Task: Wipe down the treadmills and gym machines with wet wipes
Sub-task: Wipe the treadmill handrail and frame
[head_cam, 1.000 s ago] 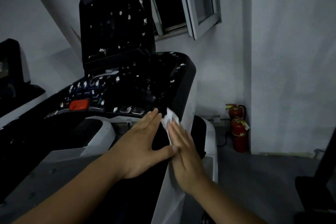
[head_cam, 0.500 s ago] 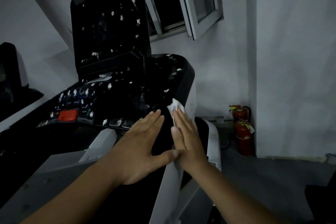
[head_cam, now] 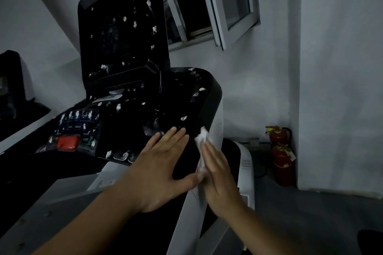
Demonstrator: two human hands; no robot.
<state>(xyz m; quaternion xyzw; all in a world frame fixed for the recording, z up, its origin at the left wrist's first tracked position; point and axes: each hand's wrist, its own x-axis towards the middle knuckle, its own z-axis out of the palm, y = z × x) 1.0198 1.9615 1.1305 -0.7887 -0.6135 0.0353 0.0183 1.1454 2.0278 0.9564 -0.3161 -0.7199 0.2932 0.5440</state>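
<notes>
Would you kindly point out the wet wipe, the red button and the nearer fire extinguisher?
wet wipe (head_cam: 202,135): head view, crumpled upper tip.
red button (head_cam: 68,142): head view, middle of its top face.
nearer fire extinguisher (head_cam: 282,163): head view, middle of its cylinder.

The room is dim and the whole picture is dark. The grey wall (head_cam: 342,68) at the right of the frame is the brightest part, under soft, even light. The black console (head_cam: 122,33) in the upper left loses nearly all detail; only small white specks shine on it. The window (head_cam: 186,6) is black. Straight lines bend near the edges, and the fingers (head_cam: 172,138) are slightly blurred.
</notes>
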